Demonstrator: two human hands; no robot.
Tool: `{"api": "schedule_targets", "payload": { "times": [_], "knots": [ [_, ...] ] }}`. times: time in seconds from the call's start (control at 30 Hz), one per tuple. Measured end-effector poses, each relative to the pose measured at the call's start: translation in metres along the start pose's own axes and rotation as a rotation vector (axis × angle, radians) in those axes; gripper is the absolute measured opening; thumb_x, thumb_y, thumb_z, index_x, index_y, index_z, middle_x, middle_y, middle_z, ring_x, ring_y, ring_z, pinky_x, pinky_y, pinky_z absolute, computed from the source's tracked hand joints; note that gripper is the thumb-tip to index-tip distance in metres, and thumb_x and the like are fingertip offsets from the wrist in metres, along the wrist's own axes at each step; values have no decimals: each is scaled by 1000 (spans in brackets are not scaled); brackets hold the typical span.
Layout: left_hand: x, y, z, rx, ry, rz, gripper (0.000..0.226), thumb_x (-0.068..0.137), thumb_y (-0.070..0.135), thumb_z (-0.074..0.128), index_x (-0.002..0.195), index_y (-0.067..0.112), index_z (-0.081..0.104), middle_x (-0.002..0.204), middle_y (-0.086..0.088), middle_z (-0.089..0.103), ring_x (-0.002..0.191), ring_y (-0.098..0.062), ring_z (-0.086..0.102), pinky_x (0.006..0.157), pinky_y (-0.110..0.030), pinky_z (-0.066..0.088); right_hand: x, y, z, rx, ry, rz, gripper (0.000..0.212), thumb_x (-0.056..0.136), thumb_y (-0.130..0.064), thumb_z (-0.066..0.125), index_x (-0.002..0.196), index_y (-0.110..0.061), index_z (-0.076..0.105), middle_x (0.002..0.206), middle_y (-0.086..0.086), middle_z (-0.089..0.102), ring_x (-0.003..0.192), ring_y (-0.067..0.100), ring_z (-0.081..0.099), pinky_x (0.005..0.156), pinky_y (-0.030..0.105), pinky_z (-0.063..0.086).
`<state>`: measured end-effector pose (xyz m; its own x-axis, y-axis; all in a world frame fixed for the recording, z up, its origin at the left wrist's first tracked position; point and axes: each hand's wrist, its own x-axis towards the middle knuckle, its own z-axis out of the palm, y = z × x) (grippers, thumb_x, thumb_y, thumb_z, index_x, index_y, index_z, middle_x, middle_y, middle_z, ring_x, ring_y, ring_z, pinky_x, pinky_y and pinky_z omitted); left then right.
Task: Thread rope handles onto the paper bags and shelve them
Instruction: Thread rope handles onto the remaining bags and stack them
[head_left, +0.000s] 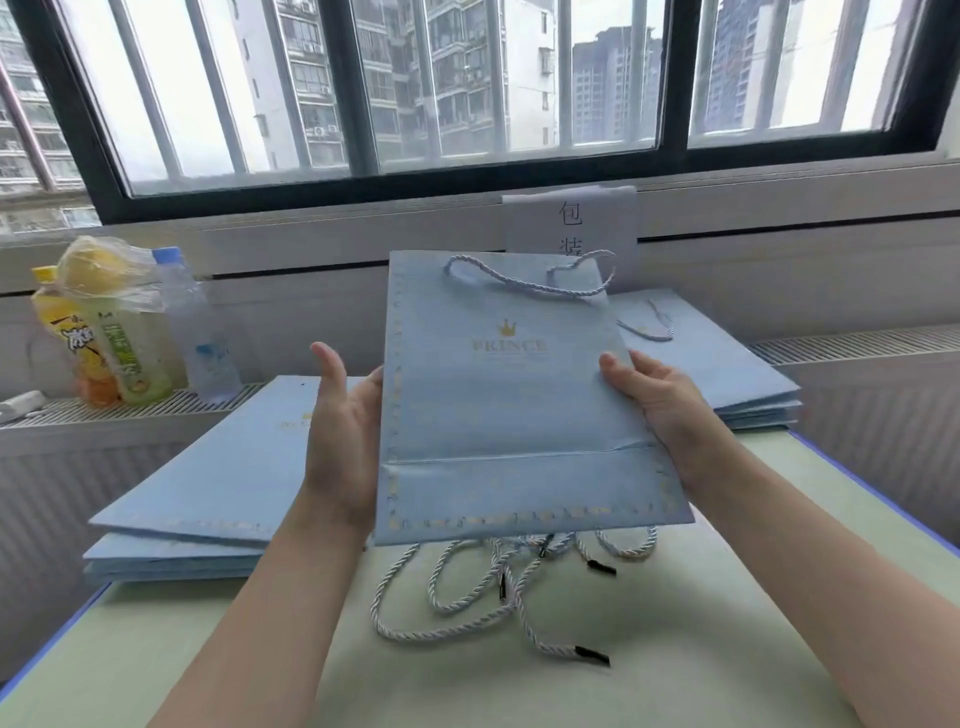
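Above the pale green table (727, 649), a flat blue paper bag (509, 415) with rope handle (524, 283) threaded is being held upright: left hand (340, 441) bracing its edge with straightened fingers, right hand (649, 395) gripping the opposite edge. Loose ropes (498, 597) are lying beneath; bag stacks (208, 499) are flanking.

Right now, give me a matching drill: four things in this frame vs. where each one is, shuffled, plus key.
Things:
1. held bag
2. loose ropes
3. bottles
4. roped stack

Places:
A. far left, on the radiator grille
B. on the table, below the held bag
C. between left hand and right hand, off the table
D. at the right, behind the right hand

Pairs: 1-C, 2-B, 3-A, 4-D
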<state>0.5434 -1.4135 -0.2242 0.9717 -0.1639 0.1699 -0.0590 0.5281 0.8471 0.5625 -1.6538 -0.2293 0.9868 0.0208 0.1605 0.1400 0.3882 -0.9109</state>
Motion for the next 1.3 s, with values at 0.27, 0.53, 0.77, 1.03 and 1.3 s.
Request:
{"api": "schedule_targets", "payload": {
  "times": [0.27, 0.53, 0.77, 1.03, 1.3],
  "knots": [
    [10, -17, 0, 234, 47, -21, 49, 74, 12, 65, 121, 2, 56, 96, -9, 73, 74, -23, 71, 58, -34, 58, -4, -8, -9, 245, -2, 158, 44, 101, -37, 31, 96, -12, 67, 76, 6, 73, 61, 19, 69, 46, 22, 52],
    [17, -37, 7, -71, 123, 151, 32, 94, 8, 45, 123, 19, 54, 114, -1, 69, 93, -17, 69, 67, -35, 59, -18, 21, 17, -224, -691, 294, 34, 85, 0, 62, 118, -6, 57, 110, 5, 66, 98, 21, 64, 73, 28, 57],
    [18, -45, 6, 219, 198, 108, 35, 93, 7, 52, 128, 11, 49, 118, -6, 66, 97, -20, 65, 82, -37, 54, -14, 30, 25, -45, -243, 278, 9, 93, -4, 52, 99, -3, 59, 77, 9, 71, 57, 17, 66, 52, 18, 53],
    [16, -54, 8, 814, 90, 177, 36, 97, 3, 47, 130, 18, 44, 106, 2, 65, 89, -14, 66, 75, -21, 53, 4, 26, 10, 125, 247, 180, 16, 96, -4, 51, 81, -4, 44, 71, 11, 52, 39, 7, 56, 35, 11, 40],
    [15, -77, -3, 1642, -143, 272, 31, 97, 22, 49, 128, 22, 54, 124, 5, 58, 119, -15, 45, 102, -36, 36, 25, 16, -32, 90, 548, 14, 19, 98, -6, 48, 79, -5, 46, 72, 7, 48, 37, 3, 55, 41, 12, 46]
  ]
}}
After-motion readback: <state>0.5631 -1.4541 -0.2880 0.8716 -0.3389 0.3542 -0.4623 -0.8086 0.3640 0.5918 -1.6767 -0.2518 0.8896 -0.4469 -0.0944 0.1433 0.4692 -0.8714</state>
